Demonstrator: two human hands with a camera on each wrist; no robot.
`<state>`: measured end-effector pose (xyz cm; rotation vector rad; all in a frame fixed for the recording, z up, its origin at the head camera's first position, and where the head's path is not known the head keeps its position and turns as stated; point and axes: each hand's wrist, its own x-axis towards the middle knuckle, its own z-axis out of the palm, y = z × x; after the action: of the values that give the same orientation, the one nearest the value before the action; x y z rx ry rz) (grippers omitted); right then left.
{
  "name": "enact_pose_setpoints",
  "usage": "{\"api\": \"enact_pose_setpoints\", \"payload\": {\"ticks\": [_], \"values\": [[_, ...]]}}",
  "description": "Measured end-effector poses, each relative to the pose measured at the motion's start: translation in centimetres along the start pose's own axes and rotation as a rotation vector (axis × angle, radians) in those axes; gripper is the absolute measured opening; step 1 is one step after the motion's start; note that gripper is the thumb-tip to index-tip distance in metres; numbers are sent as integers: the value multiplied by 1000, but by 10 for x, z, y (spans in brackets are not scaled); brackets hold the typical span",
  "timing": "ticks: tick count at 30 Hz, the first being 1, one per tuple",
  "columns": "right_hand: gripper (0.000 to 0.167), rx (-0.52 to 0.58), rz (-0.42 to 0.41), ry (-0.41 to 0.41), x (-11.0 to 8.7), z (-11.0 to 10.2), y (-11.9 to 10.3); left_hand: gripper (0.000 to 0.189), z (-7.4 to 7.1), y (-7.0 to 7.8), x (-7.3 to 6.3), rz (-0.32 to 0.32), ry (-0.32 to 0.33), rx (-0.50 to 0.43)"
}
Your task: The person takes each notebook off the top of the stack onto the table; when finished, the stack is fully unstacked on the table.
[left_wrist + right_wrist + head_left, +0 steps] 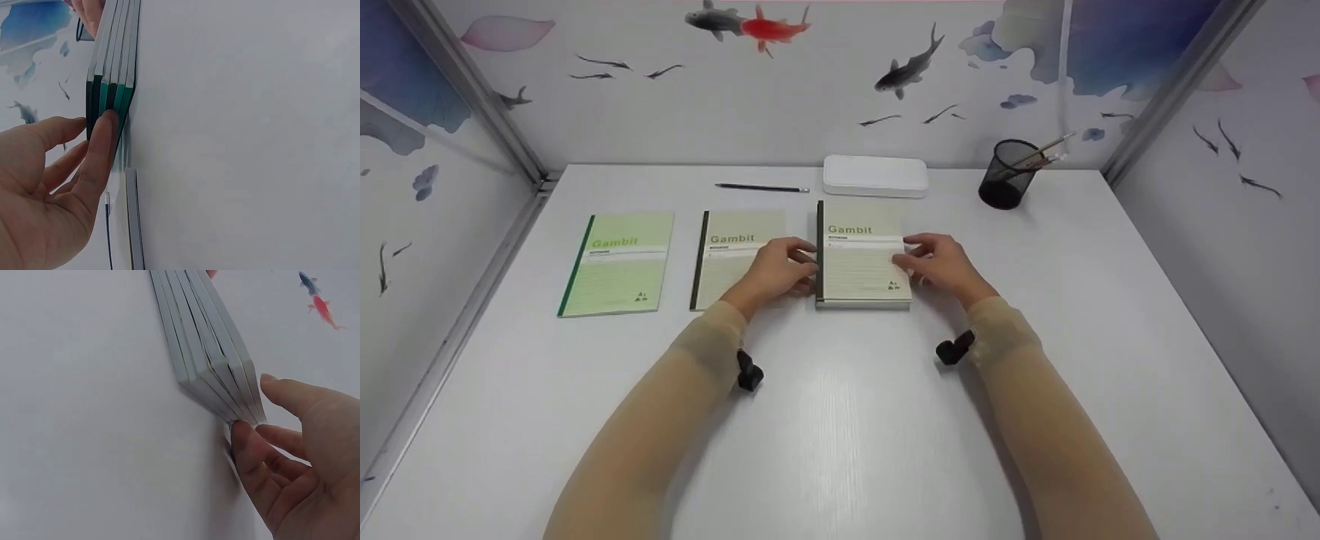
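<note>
A stack of several notebooks (861,259) lies in the middle of the table, the top one beige with a dark spine and the word Gambit. My left hand (781,271) is at its left side, fingertips against the green and dark spines (115,98) and thumb near the top edge. On the opposite side, my right hand (943,264) has its fingertips at the page edges (216,377), with the thumb beside the top cover. Both hands have loosely extended fingers. A second beige notebook (739,225) lies flat, partly hidden beneath my left hand and forearm.
A green notebook (619,266) lies flat at the left. Behind the notebooks are a dark pencil (761,187) and a white case (875,177). A black mesh cup (1006,176) holding pencils stands at the back right. Patterned panels (810,97) enclose the table.
</note>
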<state>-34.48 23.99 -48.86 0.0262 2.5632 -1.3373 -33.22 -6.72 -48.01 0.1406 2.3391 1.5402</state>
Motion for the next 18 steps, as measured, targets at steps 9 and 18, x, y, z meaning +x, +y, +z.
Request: {"api": "enact_pose_setpoints", "payload": {"ticks": [9,18], "values": [[59,26,10,-41,0,-1,-2,41,2,-1,-1,-12,-18,0],[57,40,-13,-30,0,-5,1,46,1,2,1,10,-37,54]]}}
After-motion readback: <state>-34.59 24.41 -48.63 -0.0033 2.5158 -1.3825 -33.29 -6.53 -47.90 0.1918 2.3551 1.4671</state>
